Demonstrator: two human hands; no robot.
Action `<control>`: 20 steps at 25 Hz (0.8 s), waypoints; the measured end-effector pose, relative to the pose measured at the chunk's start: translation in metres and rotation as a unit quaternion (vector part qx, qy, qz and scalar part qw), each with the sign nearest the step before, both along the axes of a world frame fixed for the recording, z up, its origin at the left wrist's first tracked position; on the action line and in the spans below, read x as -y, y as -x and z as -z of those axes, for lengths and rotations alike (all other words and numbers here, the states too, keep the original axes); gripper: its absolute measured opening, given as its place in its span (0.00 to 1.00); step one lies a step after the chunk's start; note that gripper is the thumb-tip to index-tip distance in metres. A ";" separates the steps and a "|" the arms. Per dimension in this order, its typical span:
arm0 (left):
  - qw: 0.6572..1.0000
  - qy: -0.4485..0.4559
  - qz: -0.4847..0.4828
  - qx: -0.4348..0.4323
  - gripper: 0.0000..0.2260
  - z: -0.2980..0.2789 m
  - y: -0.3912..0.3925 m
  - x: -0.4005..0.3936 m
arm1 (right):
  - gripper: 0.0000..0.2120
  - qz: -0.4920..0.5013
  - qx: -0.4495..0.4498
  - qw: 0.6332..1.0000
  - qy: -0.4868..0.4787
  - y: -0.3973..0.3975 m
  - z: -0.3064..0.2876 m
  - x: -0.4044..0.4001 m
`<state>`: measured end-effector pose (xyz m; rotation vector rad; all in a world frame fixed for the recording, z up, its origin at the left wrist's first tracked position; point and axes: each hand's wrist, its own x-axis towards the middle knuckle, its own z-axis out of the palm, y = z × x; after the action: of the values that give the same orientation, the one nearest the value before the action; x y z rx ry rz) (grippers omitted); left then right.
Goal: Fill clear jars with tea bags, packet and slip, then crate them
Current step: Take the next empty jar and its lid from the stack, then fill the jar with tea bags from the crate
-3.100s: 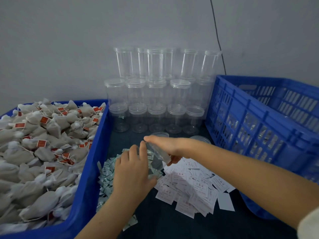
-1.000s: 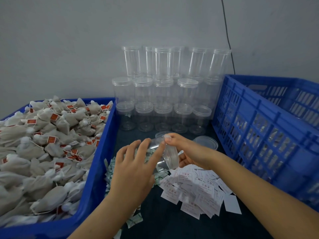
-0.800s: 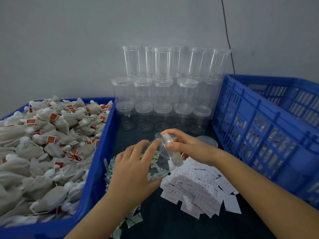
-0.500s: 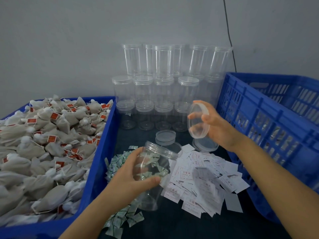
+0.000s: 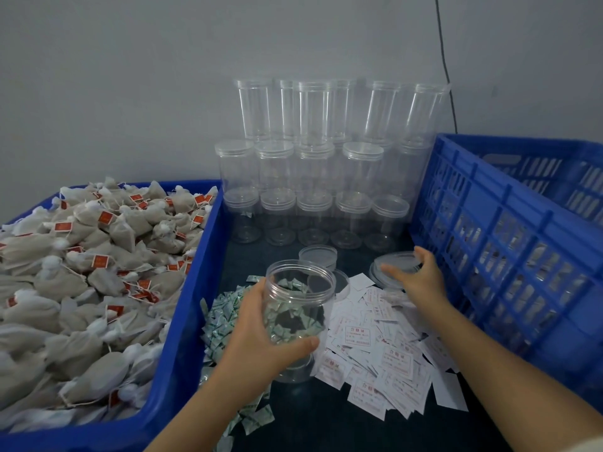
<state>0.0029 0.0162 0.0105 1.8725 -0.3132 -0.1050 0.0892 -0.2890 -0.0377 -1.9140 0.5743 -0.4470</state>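
Note:
My left hand (image 5: 261,331) grips an open, empty clear jar (image 5: 298,308) held upright over the green-white packets (image 5: 222,321). My right hand (image 5: 416,280) lies over a clear lid (image 5: 396,265) on a stack of lids beside the blue crate (image 5: 509,243); its fingers touch the lid's rim. White slips (image 5: 381,347) with red print are strewn on the dark tabletop between my arms. Tea bags (image 5: 91,272) with red tags fill the blue tub (image 5: 192,321) on the left.
Capped empty jars (image 5: 313,177) are stacked three tiers high against the grey wall. More loose lids (image 5: 318,254) lie in front of them. A black cable (image 5: 445,60) runs down the wall behind the crate.
My right hand unscrewed the lid from the jar, carried it right and lowered it onto the lid stack by the crate. My left hand turned the jar upright and brought it nearer.

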 end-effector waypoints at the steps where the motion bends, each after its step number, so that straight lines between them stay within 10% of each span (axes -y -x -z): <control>1: 1.000 -0.010 -0.014 0.002 0.41 0.001 0.000 0.000 | 0.44 0.007 -0.021 1.000 0.004 -0.004 0.006 0.001; 7: 0.998 -0.050 -0.038 -0.004 0.47 0.006 0.002 0.001 | 0.50 -0.001 -0.134 0.990 0.043 -0.015 0.003 0.004; 12: 0.999 -0.033 -0.031 0.014 0.40 -0.006 0.004 0.006 | 0.49 -0.127 0.025 0.991 0.011 0.021 -0.045 -0.034; 20: 0.988 -0.041 -0.054 0.136 0.36 -0.054 0.012 -0.005 | 0.49 -0.428 0.100 0.892 -0.108 0.088 -0.087 -0.139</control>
<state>-0.0089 0.0214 0.0642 1.9840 -0.3974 0.2163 0.0013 -0.1504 0.0492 -1.6778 -0.3619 0.0059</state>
